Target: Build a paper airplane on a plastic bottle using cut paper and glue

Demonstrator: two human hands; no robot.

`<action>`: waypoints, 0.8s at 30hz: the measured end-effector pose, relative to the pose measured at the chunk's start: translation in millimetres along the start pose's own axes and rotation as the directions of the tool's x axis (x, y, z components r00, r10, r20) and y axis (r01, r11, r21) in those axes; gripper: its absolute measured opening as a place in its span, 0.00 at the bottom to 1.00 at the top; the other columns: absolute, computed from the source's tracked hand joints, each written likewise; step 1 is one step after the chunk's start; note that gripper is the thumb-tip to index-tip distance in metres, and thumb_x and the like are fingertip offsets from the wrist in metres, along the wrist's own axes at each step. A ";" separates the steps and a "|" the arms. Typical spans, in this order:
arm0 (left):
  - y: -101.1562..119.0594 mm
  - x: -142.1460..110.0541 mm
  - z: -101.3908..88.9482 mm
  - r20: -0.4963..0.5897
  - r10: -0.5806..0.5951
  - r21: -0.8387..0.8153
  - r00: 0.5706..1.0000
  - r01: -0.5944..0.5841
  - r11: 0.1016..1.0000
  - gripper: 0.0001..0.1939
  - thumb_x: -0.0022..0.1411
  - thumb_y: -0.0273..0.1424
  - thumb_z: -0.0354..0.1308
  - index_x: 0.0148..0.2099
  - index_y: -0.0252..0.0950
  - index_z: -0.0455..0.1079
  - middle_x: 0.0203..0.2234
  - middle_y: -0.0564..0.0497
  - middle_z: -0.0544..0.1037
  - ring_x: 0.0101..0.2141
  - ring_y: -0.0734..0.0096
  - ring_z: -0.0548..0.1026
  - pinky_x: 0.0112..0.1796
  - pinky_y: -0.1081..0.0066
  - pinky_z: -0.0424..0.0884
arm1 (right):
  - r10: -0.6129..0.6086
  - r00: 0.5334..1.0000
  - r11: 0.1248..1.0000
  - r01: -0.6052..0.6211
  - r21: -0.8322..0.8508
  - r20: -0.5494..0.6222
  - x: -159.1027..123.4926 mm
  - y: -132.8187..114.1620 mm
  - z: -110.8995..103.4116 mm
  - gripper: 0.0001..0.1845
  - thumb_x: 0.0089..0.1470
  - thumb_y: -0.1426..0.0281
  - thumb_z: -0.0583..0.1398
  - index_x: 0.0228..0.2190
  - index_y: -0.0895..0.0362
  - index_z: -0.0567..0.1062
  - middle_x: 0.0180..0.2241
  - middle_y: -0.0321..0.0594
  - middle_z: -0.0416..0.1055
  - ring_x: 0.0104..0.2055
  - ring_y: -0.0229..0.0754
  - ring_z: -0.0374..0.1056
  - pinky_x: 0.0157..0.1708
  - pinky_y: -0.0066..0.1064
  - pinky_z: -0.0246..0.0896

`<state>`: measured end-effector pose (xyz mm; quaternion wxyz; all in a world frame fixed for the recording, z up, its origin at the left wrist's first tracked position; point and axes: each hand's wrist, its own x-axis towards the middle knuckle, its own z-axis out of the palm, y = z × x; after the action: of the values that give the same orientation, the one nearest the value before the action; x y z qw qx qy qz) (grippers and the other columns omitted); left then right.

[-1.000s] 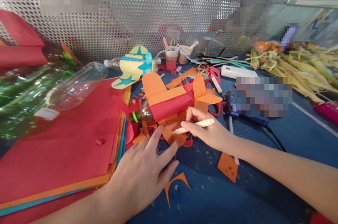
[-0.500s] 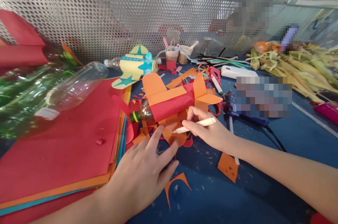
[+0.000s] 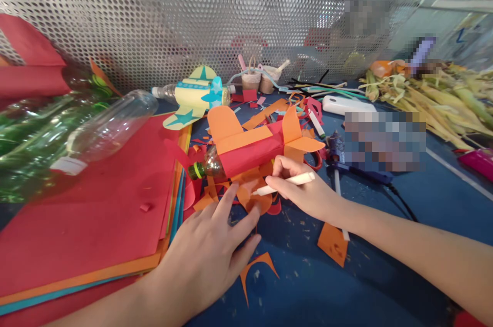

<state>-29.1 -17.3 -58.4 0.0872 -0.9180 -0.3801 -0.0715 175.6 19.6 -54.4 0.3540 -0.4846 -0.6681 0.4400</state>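
A white marker (image 3: 296, 179) is pinched in my right hand (image 3: 298, 191), its tip at an orange paper cutout (image 3: 250, 193). My left hand (image 3: 215, 234) rests with fingers spread, its fingertips on the cutout's lower and left edges. Just behind both hands lies a bottle airplane (image 3: 250, 155), wrapped in red paper with orange wings and tail fins and a green cap toward the left. Orange and red paper scraps surround the cutout. Whether the marker has left a line cannot be made out.
Stacked coloured paper (image 3: 96, 214) covers the left side, with clear and green bottles (image 3: 111, 124) behind. A yellow bottle airplane (image 3: 196, 96) stands by the perforated metal wall. To the right are a blue glue gun (image 3: 362, 172), a white case (image 3: 348, 105) and dry corn husks (image 3: 435, 101).
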 end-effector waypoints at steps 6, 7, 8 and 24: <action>0.0 0.5 -1.2 -0.010 0.004 -0.010 1.000 -0.004 1.000 0.18 0.66 0.36 0.44 0.53 0.44 0.69 0.50 0.34 0.70 0.32 0.53 0.79 0.27 0.55 0.76 | -0.038 0.999 0.999 0.038 0.038 -0.018 1.2 3.9 -0.4 0.11 0.56 0.69 0.56 0.23 0.54 0.59 0.16 0.25 0.55 0.17 0.31 0.50 0.20 0.26 0.46; -0.2 0.0 -1.1 -0.010 0.002 -0.013 1.000 -0.002 1.000 0.18 0.67 0.36 0.44 0.53 0.44 0.69 0.50 0.34 0.70 0.32 0.53 0.79 0.27 0.55 0.76 | -0.039 0.999 0.999 0.040 0.037 -0.019 1.2 4.2 -0.6 0.11 0.55 0.69 0.56 0.23 0.54 0.59 0.16 0.25 0.55 0.18 0.31 0.50 0.20 0.26 0.46; -0.4 -0.6 -0.9 -0.013 0.002 -0.015 1.000 -0.002 1.000 0.18 0.67 0.36 0.44 0.53 0.44 0.69 0.50 0.34 0.70 0.32 0.53 0.79 0.27 0.55 0.76 | -0.041 0.999 0.999 0.041 0.032 -0.021 1.1 4.3 -0.7 0.11 0.55 0.69 0.56 0.23 0.54 0.59 0.16 0.25 0.55 0.18 0.31 0.50 0.20 0.26 0.46; -0.6 -0.7 -0.4 -0.038 0.023 0.008 0.999 -0.023 1.000 0.18 0.67 0.36 0.44 0.52 0.43 0.70 0.50 0.30 0.70 0.31 0.53 0.79 0.26 0.56 0.76 | -0.058 0.997 0.998 0.060 0.027 -0.043 1.0 6.5 0.9 0.12 0.54 0.68 0.57 0.23 0.54 0.60 0.17 0.25 0.56 0.18 0.31 0.51 0.19 0.25 0.47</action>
<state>-30.0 -17.5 -58.0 0.0986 -0.9204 -0.3682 -0.0865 176.8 21.3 -60.8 0.3876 -0.4687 -0.6683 0.4284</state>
